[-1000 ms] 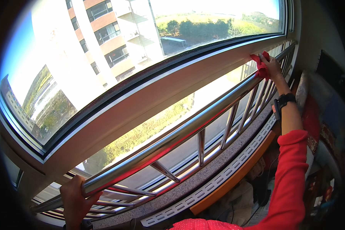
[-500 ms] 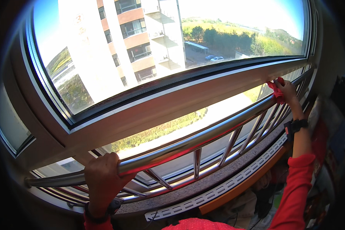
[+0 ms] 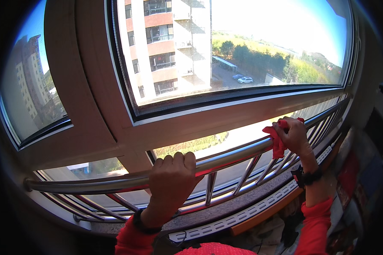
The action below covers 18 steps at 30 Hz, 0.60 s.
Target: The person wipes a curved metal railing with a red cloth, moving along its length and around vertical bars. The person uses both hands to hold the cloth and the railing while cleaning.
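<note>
A shiny metal railing [image 3: 234, 151] runs across in front of the window, its round top bar curving from lower left to upper right. My left hand [image 3: 172, 179] is wrapped over this bar, left of the middle, knuckles up. Farther right, my right hand [image 3: 294, 135] grips a red cloth [image 3: 277, 142] against the top of the bar. Part of the cloth hangs down over the bar's near side, and the rest is bunched in my fingers. Both forearms have red sleeves and dark bands at the wrists.
Behind the railing is a large window pane [image 3: 259, 46] in a brown frame [image 3: 225, 105], with a building and trees outside. Below the bars lie a speckled stone sill [image 3: 242, 197] and a white slotted strip [image 3: 242, 216]. Cluttered items, partly dark, stand at the lower right.
My right hand has slid the red cloth left along the bar, toward my left hand. The view has turned left, bringing more of the left window in. My left hand still grips the bar.
</note>
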Motion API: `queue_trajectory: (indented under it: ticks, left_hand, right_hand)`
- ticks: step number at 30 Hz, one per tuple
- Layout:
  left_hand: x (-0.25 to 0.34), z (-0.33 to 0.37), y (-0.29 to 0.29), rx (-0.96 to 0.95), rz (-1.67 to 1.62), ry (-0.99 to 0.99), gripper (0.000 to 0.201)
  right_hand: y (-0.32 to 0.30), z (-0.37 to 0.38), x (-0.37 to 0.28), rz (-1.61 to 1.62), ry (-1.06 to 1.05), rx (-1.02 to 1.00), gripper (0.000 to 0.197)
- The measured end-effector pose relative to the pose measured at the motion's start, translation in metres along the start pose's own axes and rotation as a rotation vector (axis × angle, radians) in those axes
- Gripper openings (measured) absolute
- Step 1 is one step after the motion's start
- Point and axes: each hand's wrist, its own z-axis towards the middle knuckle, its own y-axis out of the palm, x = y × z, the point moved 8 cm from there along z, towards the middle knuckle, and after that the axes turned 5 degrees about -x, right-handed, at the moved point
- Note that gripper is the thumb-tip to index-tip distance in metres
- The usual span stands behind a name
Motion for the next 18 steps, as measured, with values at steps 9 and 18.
queue_trajectory:
  ticks: [9, 18]
  left_hand:
    - [-0.002, -0.013, 0.002, 0.086, 0.008, 0.032, 0.038]
    - [-0.054, -0.06, -0.019, -0.008, -0.366, -0.016, 0.081]
  right_hand:
    - [0.032, -0.01, -0.205, 0.052, -0.392, 0.034, 0.024]
    - [0.032, -0.013, -0.226, 0.189, -0.323, -0.038, 0.037]
